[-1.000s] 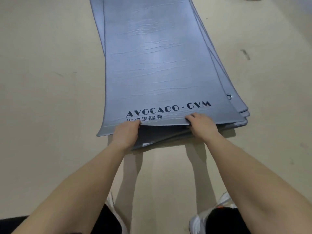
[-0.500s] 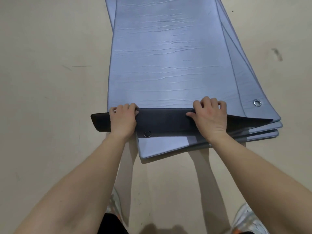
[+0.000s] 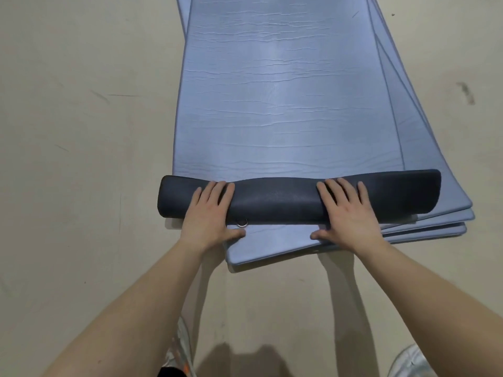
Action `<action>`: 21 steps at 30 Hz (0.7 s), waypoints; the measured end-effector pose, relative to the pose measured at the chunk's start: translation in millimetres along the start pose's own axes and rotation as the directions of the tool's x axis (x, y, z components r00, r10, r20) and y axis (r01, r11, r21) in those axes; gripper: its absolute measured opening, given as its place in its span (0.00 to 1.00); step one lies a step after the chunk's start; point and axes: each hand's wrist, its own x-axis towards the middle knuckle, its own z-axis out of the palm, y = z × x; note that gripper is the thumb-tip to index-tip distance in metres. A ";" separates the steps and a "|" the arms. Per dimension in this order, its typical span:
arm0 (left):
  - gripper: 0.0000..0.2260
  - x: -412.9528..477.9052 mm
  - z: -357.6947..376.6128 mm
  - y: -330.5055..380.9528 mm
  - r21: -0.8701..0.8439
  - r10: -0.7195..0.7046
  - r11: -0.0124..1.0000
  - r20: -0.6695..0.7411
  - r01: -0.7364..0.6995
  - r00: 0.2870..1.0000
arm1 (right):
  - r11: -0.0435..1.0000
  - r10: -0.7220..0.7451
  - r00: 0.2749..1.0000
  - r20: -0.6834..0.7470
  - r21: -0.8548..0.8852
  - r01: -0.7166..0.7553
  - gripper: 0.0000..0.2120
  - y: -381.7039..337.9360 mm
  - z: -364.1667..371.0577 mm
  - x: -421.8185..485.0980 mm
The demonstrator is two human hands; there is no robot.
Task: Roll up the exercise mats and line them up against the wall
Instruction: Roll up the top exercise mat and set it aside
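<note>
A stack of several blue-grey exercise mats (image 3: 424, 219) lies flat on the floor, running away from me. The top mat (image 3: 277, 99) has its near end turned over into a short dark roll (image 3: 275, 200), showing its black underside and a metal eyelet (image 3: 241, 222). My left hand (image 3: 211, 213) presses on the roll's left part, fingers spread over its top, thumb behind. My right hand (image 3: 349, 213) presses the same way on the right part. The printed logo is hidden inside the roll.
Bare beige floor (image 3: 81, 131) surrounds the mats on both sides, with a few scuff marks (image 3: 466, 92). My shoes (image 3: 179, 349) stand just behind the stack's near edge. No wall is in view.
The top mat's near edge was lifted, folded over, and has now become a thicker roll pushed farther along the mat. My fingers went from pinching the edge to lying spread over the roll.
</note>
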 end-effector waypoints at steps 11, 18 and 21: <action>0.24 -4.4 -44.3 -0.5 -0.018 0.076 0.997 0.071 -0.075 0.995 | 0.991 -0.087 0.996 0.017 0.104 0.085 0.33 13.6 -32.1 5.4; 0.25 9.6 -66.3 -5.7 -0.119 -0.021 0.990 0.395 0.074 0.919 | 0.957 -0.089 0.936 0.340 0.290 -0.014 0.31 16.7 -65.2 0.1; 0.26 29.5 -64.6 -8.6 -0.144 -0.019 0.986 0.428 0.089 0.904 | 0.976 -0.018 0.998 0.067 0.218 0.003 0.30 6.1 -49.5 -3.8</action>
